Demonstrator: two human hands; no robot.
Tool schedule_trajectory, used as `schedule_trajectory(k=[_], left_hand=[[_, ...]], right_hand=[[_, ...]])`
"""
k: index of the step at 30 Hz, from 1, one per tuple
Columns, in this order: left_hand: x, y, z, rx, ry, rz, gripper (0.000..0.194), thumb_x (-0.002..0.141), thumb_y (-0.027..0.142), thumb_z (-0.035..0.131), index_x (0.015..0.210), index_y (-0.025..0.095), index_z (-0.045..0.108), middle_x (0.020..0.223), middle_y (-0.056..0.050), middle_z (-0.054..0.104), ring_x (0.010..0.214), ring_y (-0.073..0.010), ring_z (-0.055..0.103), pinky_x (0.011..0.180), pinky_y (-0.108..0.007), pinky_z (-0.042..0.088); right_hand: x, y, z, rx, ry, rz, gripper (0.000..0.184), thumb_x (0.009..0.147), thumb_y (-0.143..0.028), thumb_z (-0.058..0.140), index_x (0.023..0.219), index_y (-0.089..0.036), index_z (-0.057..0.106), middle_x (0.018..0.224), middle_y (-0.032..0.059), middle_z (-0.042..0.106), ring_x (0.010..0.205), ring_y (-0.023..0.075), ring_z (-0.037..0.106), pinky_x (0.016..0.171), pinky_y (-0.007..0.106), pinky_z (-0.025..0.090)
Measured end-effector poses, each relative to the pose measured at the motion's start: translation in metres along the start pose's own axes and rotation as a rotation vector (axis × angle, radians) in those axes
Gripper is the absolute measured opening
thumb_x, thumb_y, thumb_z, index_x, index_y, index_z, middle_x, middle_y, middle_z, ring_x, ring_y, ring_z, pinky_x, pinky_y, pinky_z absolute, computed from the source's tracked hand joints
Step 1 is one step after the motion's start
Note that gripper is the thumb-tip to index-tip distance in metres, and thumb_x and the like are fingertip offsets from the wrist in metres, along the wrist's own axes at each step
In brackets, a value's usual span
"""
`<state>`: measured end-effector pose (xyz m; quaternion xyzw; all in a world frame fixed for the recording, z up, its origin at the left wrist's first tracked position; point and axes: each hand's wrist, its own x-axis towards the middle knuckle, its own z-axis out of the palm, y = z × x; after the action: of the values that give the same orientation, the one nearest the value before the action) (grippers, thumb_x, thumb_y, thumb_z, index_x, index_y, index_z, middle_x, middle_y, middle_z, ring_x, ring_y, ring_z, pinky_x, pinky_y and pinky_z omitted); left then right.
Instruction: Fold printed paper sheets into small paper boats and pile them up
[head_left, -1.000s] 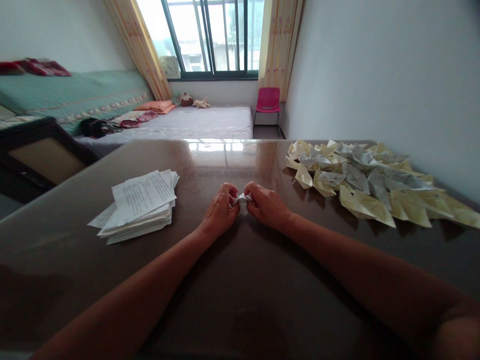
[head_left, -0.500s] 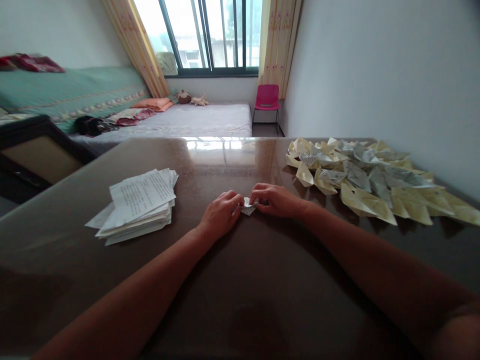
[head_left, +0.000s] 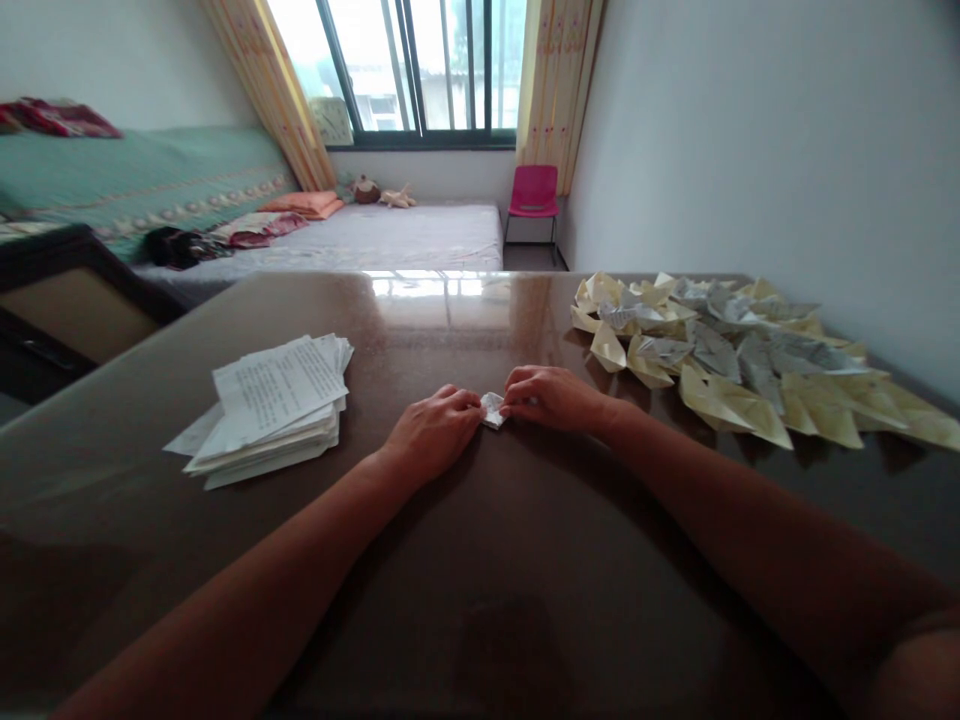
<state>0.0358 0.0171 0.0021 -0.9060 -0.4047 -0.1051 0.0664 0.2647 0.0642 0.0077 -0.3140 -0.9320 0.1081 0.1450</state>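
A small folded piece of printed paper (head_left: 493, 410) lies at the middle of the brown table (head_left: 480, 560), between my two hands. My left hand (head_left: 442, 425) is closed, its fingertips on the paper's left edge. From the other side, my right hand (head_left: 546, 398) pinches the paper's right edge between thumb and fingers. Both forearms rest low over the tabletop. The fingertips hide the paper's two side ends.
A stack of printed sheets (head_left: 270, 410) lies on the table to the left. Many folded paper boats (head_left: 735, 350) are grouped at the right, near the wall. Beyond the table are a bed (head_left: 420, 235), a pink chair (head_left: 534, 192) and a dark wooden chair (head_left: 67, 310).
My hands have moved slightly apart, and more of the folded paper shows between them. The paper looks flatter and squarer than before. The view has shifted a little.
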Motion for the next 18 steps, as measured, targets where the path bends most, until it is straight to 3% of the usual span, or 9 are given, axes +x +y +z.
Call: schedule_trajectory(k=[5, 10, 14, 18], left_hand=[[-0.003, 0.008, -0.004, 0.071, -0.03, 0.024, 0.029, 0.095, 0.024, 0.04, 0.112, 0.02, 0.063, 0.108, -0.008, 0.065, 0.098, -0.0212, 0.058, 0.079, -0.033, 0.053], [-0.006, 0.013, -0.003, 0.061, 0.004, 0.063, 0.03, 0.095, 0.028, 0.041, 0.117, 0.022, 0.061, 0.12, -0.007, 0.062, 0.108, -0.0229, 0.056, 0.089, -0.038, 0.051], [-0.006, 0.017, 0.0, 0.065, -0.041, 0.058, 0.034, 0.095, 0.031, 0.042, 0.123, 0.019, 0.057, 0.123, -0.008, 0.061, 0.114, -0.0239, 0.054, 0.093, -0.038, 0.049], [-0.006, 0.025, 0.0, 0.12, -0.084, 0.038, 0.045, 0.094, 0.035, 0.045, 0.131, 0.011, 0.05, 0.132, -0.014, 0.055, 0.12, -0.0258, 0.051, 0.096, -0.038, 0.046]], right_hand=[[0.003, -0.001, 0.016, 0.051, 0.062, 0.082, 0.022, 0.086, -0.042, 0.06, 0.096, -0.024, 0.068, 0.097, 0.0019, 0.063, 0.076, 0.0121, 0.058, 0.066, 0.023, 0.037], [0.003, -0.001, 0.018, 0.031, 0.069, 0.112, 0.036, 0.087, -0.046, 0.057, 0.116, -0.025, 0.062, 0.103, 0.0044, 0.062, 0.083, 0.0141, 0.059, 0.07, 0.024, 0.04], [0.002, -0.014, 0.01, -0.163, -0.016, 0.051, 0.033, 0.094, -0.042, 0.047, 0.116, -0.023, 0.062, 0.107, 0.0076, 0.06, 0.093, 0.0182, 0.057, 0.072, 0.027, 0.041], [0.002, -0.037, 0.01, -0.408, -0.099, 0.046, 0.029, 0.095, -0.022, 0.042, 0.118, -0.014, 0.058, 0.11, 0.0116, 0.059, 0.098, 0.0232, 0.053, 0.072, 0.033, 0.044]])
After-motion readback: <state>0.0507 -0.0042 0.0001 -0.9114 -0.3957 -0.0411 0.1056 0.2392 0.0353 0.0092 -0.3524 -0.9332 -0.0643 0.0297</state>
